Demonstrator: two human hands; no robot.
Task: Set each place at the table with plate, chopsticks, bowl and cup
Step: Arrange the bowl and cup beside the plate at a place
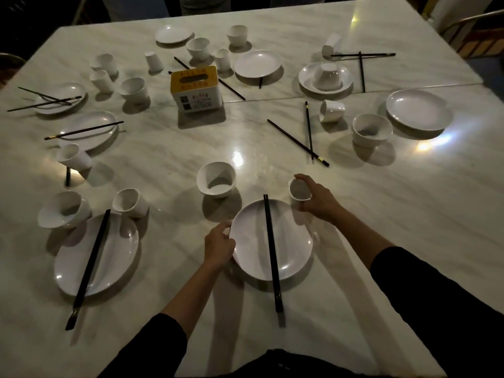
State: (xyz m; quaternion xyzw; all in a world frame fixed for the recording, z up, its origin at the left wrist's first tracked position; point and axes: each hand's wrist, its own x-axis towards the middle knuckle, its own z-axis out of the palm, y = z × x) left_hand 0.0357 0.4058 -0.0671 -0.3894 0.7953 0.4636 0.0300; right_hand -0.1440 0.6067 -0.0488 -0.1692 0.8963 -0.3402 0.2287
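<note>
At near edge of table [395, 214], middle: plate [294, 241] is pinched at left rim by left hand [218, 246], fingers curled over edge. Chopsticks [270, 241] are laid loose across plate. Cup [299, 190], just beyond plate's right rim, is clasped round wall by right hand [317, 200]. Bowl [216, 182] is set beyond plate's left, apart. Ware is judged light, stiff, glossy, slippery, perhaps breakable; plate is best taken by rim, kept level, lest chopsticks roll.

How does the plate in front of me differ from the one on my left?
The front plate is held at its rim by the left hand; no hand touches the left plate. The front chopsticks lie straight down their plate; the left chopsticks slant. Both are white.
</note>
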